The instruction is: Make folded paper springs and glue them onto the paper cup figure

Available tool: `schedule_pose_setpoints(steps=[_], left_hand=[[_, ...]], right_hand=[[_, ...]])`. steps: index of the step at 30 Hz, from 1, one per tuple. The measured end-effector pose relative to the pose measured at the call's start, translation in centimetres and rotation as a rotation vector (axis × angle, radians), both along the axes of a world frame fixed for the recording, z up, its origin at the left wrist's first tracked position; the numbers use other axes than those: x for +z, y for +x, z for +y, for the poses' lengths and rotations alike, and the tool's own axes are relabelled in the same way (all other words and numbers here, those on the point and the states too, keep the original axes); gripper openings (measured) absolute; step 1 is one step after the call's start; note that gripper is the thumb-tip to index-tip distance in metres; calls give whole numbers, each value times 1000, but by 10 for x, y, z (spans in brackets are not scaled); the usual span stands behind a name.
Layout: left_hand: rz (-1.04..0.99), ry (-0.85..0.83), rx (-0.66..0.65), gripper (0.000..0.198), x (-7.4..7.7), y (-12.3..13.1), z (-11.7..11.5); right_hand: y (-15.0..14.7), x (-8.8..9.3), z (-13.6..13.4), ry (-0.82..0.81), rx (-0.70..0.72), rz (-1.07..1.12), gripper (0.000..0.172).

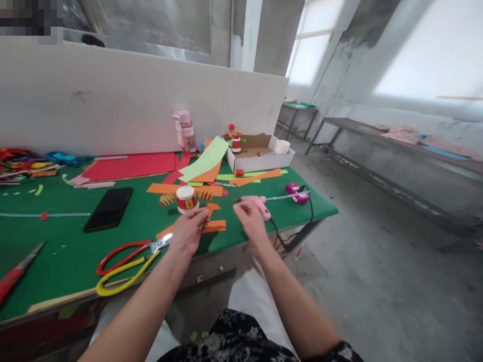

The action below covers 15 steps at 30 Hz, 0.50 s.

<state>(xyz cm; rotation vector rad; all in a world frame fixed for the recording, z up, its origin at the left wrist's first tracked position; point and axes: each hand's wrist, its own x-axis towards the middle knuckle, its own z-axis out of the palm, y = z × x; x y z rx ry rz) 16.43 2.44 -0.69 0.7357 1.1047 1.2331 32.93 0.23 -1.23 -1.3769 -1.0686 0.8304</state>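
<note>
My left hand (pixel 191 227) is closed in a pinch at the table's front, its fingertips on a small orange paper piece (pixel 213 206). Just beyond it stands a red and white paper cup (pixel 187 199) with folded orange and green paper strips (pixel 204 195) out to both sides. To the right, my right hand (pixel 249 217) hovers with curled fingers; what they hold, if anything, is too small to make out. Right behind that hand lies a pink glue gun (pixel 260 203) with a clear glue stick in its back. Flat orange strips (pixel 215 226) lie beside my left hand.
Scissors with red and yellow handles (pixel 128 265), a black phone (pixel 108 209) and a red-handled knife (pixel 20 271) lie left on the green table. Behind are paper sheets (pixel 207 160), a pink bottle (pixel 184 131) and a white box (pixel 260 162). A purple power socket (pixel 297 193) sits right.
</note>
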Motion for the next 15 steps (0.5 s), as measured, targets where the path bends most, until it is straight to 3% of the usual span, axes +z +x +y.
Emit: schedule_pose_setpoints(steps=[2, 4, 7, 12, 13, 15], left_hand=[[25, 23, 10, 47, -1, 7, 2], [62, 51, 9, 49, -3, 13, 3], [151, 96, -12, 49, -6, 18, 4], [441, 228, -45, 39, 9, 1, 16], [585, 319, -41, 35, 14, -5, 22], [1070, 624, -76, 35, 24, -14, 36]], right_hand=[[-36, -6, -3, -43, 128, 317, 30], [-61, -12, -1, -37, 101, 552, 28], [-75, -18, 7, 5, 10, 719, 21], [-60, -24, 29, 24, -118, 542, 18], [-56, -25, 34, 23, -146, 486, 17], [-49, -25, 43, 28, -185, 410, 14]])
